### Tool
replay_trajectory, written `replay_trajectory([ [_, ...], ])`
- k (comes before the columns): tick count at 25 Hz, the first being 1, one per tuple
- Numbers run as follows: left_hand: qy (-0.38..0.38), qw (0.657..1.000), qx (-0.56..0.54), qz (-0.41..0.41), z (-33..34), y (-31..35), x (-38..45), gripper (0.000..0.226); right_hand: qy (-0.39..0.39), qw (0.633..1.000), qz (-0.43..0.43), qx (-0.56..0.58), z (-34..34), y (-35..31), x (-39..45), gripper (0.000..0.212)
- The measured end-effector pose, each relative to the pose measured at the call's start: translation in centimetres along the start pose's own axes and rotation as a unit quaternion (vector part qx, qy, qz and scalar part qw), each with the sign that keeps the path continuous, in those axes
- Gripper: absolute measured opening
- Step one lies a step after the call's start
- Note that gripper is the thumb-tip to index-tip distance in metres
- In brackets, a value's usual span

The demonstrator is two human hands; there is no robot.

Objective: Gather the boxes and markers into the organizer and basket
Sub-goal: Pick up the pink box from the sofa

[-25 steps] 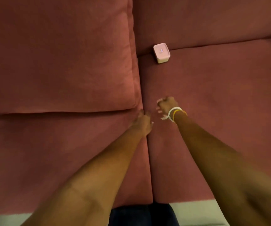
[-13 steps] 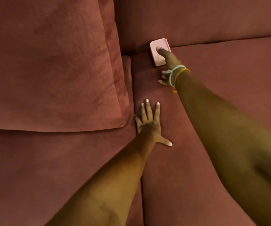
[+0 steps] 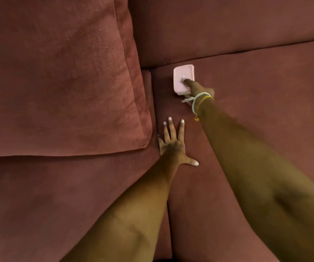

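Head camera, from left to right: a large loose red fabric cushion [image 3: 58, 78] fills your nine o'clock side, your left hand [image 3: 173, 146] lies flat with fingers spread on the red sofa seat [image 3: 265, 91], and your right hand [image 3: 197, 89] at twelve o'clock has a finger on the lid of the small pink square plastic box [image 3: 183, 79], though whether the other fingers grip it I cannot tell. The box sits against the backrest, not yet lifted; no organizer, basket or markers are in view, so I judge the gathering barely begun.

No text, label, brand or number can be read anywhere. The small pink box [image 3: 183, 80] bears a faint mark on its lid, perhaps a logo, too blurred and half covered to make out.
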State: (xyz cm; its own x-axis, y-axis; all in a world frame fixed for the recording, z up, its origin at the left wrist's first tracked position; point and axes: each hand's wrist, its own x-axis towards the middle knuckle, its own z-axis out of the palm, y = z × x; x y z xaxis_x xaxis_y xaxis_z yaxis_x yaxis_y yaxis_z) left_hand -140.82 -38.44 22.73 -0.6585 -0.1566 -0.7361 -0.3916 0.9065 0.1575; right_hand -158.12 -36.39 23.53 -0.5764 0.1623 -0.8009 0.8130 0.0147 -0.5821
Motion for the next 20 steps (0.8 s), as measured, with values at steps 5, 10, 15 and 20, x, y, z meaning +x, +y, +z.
replay_trajectory([
  [5, -0.091, 0.993, -0.069, 0.027, -0.3, -2.3, -4.4, 0.114, -0.040, 0.996, 0.049, -0.069, -7.0, 5.3, -5.7, 0.035],
  [10, -0.113, 0.950, -0.287, -0.042, 4.1, -3.4, -10.4, 0.064, -0.035, 0.993, 0.111, -0.024, -14.6, 16.6, -13.8, 0.026],
  [15, -0.203, 0.852, -0.459, -0.147, 7.7, -1.9, -17.3, 0.038, 0.065, 0.981, 0.172, 0.063, -18.6, 28.9, -22.4, 0.025],
  [20, -0.262, 0.872, -0.404, -0.090, 13.4, 0.3, -24.2, 0.038, 0.121, 0.938, 0.201, 0.256, -22.3, 38.5, -30.1, 0.022],
])
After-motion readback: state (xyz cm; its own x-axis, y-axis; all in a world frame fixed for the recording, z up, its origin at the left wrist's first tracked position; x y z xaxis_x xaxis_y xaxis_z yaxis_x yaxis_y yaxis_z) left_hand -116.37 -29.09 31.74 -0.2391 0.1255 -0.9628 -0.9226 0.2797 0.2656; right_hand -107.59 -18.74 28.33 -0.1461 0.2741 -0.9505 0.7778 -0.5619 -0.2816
